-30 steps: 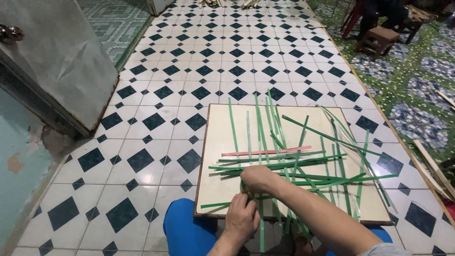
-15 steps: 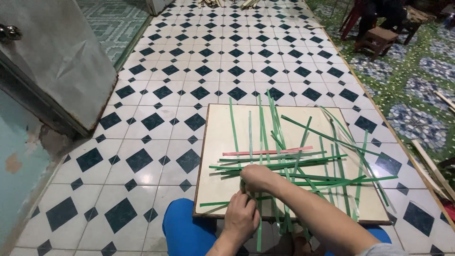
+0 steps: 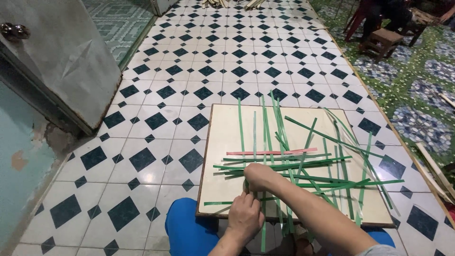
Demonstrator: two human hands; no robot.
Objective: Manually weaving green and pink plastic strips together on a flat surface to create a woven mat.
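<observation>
We see both hands at the board's (image 3: 222, 142) near edge: right hand (image 3: 259, 178) and left hand (image 3: 245, 219), fingers pinched together on green strips (image 3: 284, 163); far edge bare.

a home floor used as a craft spot: patterned tiled floor (image 3: 189, 85), a worn metal door (image 3: 61, 61) with peeling wall beside it, a low wooden stool (image 3: 381, 41), and green weaving strips (image 3: 289, 163) spread across a board (image 3: 222, 142).

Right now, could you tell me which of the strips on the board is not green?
It is the single pink strip, lying crosswise near the middle of the board, just beyond the hands; every other strip there is green.
</observation>
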